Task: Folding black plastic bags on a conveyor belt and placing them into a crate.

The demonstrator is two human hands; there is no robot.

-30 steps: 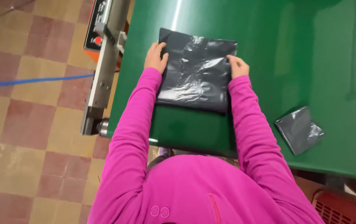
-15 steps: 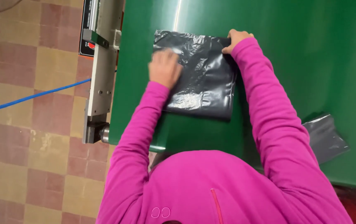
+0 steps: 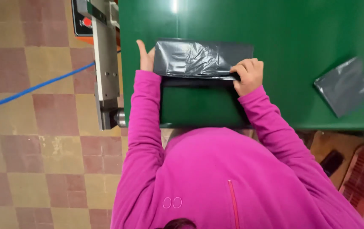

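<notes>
- The dark grey plastic bag [image 3: 197, 59] lies on the green table [image 3: 301, 51], toward 12 o'clock from the person, folded into a narrow band.
- The left hand [image 3: 145, 57] presses flat against the band's 9 o'clock end, thumb up, not closed around it.
- The right hand [image 3: 247, 74] pinches the fold's near edge at the 3 o'clock end.
- The hands sit well apart, one at each end.
- To fold cleanly, I'd say keep both ends level and press the crease flat.
- A second folded grey bag [image 3: 345, 86] lies at 3 o'clock, well apart.
</notes>
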